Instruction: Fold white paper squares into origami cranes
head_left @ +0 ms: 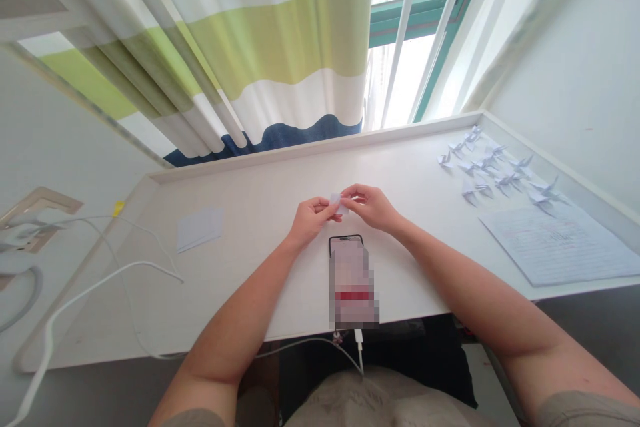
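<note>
A small folded piece of white paper (336,199) is held between my two hands over the middle of the desk. My left hand (314,215) pinches its left side with thumb and fingers. From the right, my right hand (369,205) grips the other side between thumb and fingertips. Fingers cover part of the paper, so its exact folds are too small to make out. Just below my hands lies a phone (350,280) with its screen up and blurred out.
Several folded paper cranes (505,173) stand at the back right. In front of them lies a written-on lined sheet (560,247). White paper sheets (200,229) lie on the left. A white cable (90,287) crosses the desk's left end; another plugs into the phone.
</note>
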A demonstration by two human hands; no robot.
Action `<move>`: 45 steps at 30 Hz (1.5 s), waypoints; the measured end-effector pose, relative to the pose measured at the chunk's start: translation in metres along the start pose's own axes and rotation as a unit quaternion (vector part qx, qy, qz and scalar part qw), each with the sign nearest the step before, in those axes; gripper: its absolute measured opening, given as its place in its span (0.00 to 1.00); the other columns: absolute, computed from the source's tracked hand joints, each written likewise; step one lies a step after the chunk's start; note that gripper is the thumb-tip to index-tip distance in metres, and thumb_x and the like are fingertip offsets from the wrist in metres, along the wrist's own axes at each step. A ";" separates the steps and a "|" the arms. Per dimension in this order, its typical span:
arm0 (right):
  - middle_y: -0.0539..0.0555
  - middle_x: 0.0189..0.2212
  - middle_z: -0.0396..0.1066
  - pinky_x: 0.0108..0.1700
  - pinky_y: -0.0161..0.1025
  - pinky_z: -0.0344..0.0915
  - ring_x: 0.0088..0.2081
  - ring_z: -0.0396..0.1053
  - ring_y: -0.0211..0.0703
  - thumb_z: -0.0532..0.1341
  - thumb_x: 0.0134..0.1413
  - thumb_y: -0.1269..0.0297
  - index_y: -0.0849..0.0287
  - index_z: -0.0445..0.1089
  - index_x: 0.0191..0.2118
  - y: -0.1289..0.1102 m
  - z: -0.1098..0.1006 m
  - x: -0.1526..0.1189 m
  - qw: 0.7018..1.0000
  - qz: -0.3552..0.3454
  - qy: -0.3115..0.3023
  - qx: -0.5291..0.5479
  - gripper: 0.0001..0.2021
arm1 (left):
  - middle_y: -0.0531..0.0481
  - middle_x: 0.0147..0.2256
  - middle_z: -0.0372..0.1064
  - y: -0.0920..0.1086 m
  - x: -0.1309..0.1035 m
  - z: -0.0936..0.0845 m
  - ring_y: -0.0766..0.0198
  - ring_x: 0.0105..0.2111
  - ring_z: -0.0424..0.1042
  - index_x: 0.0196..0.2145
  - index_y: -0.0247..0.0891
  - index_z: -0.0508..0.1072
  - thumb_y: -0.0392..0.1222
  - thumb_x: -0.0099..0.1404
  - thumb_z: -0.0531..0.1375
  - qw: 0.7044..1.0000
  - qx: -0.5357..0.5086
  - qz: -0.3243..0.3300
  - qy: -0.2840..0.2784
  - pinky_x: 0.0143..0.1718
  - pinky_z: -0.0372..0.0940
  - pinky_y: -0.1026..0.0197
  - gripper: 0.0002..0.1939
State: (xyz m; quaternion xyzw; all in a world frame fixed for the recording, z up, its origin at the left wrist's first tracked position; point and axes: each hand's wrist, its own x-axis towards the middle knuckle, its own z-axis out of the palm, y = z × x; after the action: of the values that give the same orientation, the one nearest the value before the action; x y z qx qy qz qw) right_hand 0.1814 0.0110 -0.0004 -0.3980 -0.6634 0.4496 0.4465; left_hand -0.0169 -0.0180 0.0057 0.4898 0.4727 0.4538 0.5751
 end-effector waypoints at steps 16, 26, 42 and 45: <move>0.55 0.35 0.79 0.45 0.46 0.71 0.37 0.74 0.45 0.72 0.54 0.45 0.57 0.76 0.34 0.003 0.000 0.001 0.998 0.026 0.014 0.057 0.18 | 0.35 0.47 0.84 0.003 0.003 -0.013 0.52 0.41 0.84 0.46 0.34 0.82 0.69 0.66 0.67 0.990 0.018 -0.016 -0.141 0.49 0.70 0.51 0.32; 0.54 0.35 0.78 0.41 0.44 0.70 0.39 0.73 0.46 0.69 0.59 0.44 0.56 0.76 0.35 0.004 0.001 0.000 0.999 -0.001 -0.015 0.036 0.18 | 0.36 0.42 0.85 0.000 0.005 -0.013 0.55 0.34 0.83 0.45 0.32 0.82 0.67 0.65 0.69 0.988 -0.039 -0.061 -0.135 0.45 0.72 0.51 0.31; 0.53 0.34 0.80 0.43 0.45 0.68 0.36 0.71 0.44 0.69 0.52 0.58 0.56 0.78 0.35 -0.002 0.010 -0.003 1.000 0.023 0.010 0.017 0.08 | 0.39 0.42 0.84 0.002 0.004 -0.013 0.57 0.37 0.83 0.39 0.34 0.81 0.63 0.60 0.75 0.986 -0.012 -0.059 -0.154 0.47 0.70 0.53 0.27; 0.55 0.38 0.82 0.43 0.45 0.68 0.37 0.73 0.45 0.70 0.54 0.55 0.55 0.80 0.36 -0.003 0.009 -0.003 0.999 0.029 0.005 0.025 0.10 | 0.39 0.42 0.84 0.002 0.004 -0.013 0.56 0.36 0.83 0.40 0.34 0.82 0.65 0.63 0.71 0.985 -0.021 -0.060 -0.159 0.47 0.70 0.52 0.27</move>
State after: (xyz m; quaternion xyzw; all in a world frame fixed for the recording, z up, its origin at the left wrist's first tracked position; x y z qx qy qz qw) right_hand 0.1731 0.0049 0.0001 -0.4084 -0.6375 0.4770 0.4465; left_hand -0.0293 -0.0123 0.0060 0.5143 0.3946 0.3447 0.6789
